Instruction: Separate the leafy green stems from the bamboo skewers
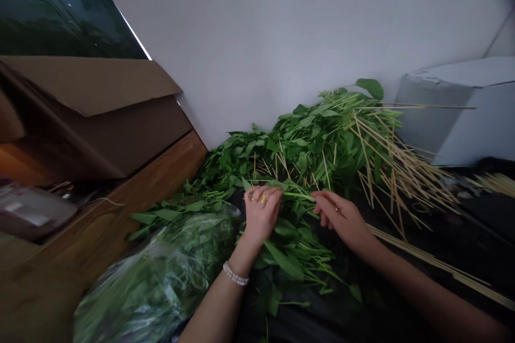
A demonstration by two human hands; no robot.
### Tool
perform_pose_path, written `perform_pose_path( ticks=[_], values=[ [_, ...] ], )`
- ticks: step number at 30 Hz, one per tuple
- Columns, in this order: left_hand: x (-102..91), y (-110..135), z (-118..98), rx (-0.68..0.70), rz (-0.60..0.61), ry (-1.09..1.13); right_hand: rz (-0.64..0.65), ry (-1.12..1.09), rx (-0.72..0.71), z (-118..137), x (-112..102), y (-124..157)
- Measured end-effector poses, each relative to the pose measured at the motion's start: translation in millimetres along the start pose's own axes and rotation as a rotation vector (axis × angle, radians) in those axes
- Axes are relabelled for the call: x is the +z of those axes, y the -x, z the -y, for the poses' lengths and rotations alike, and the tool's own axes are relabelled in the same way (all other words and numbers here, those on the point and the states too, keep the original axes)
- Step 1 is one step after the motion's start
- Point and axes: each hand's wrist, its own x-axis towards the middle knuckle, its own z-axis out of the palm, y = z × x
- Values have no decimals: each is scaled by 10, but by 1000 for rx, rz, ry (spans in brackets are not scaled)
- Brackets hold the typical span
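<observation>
My left hand [261,211], with rings on a finger and a beaded bracelet at the wrist, is closed around a leafy green stem [295,194]. The thumb and fingers of my right hand [337,213] pinch the cut end of that stem, so it lies level between both hands. Below them is a loose bunch of leafy greens [295,254] on a dark surface. Behind my hands a larger heap of greens [309,126] leans towards the wall, with thin wooden sticks [398,169] poking out of it.
A clear plastic bag [161,273] full of greens lies to the left. Beyond it are a wooden board [161,182] and an open cardboard box [100,112]. More long sticks [438,265] lie at right, and a white box [462,112] stands against the white wall [281,27].
</observation>
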Motion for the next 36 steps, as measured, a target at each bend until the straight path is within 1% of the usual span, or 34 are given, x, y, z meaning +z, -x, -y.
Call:
perform_pose_path(
  ticks=[2,5,8,10,12,15,17,19,21,24,30,32,36],
  values=[
    [-2,3,-19,54,-6,-12,70,-75,24,-2,6,-5],
    [2,15,-50,108,5,-23,139,-186,99,0,6,-17],
    [2,16,-95,147,17,-9,199,-119,113,1,8,-20],
    [-5,10,-106,136,9,13,218,-41,110,-10,16,-17],
    [-24,3,-81,43,-26,35,203,-22,118,-32,21,-20],
    [-66,3,21,-190,-135,52,167,-48,119,-74,13,-39],
    [-85,15,97,-300,-192,57,158,-58,127,-101,5,-53],
    [-86,32,145,-354,-212,70,165,-65,142,-123,4,-62],
    [-75,49,153,-370,-205,84,171,-73,148,-137,9,-63],
    [-60,57,119,-361,-203,89,158,-74,132,-137,18,-56],
    [-88,31,70,-363,-291,6,91,-2,91,-80,28,-34],
    [-89,30,63,-300,-250,-34,79,26,83,-76,36,-24],
    [-57,41,34,-141,-74,-18,90,74,62,-105,53,-8]
  ],
)
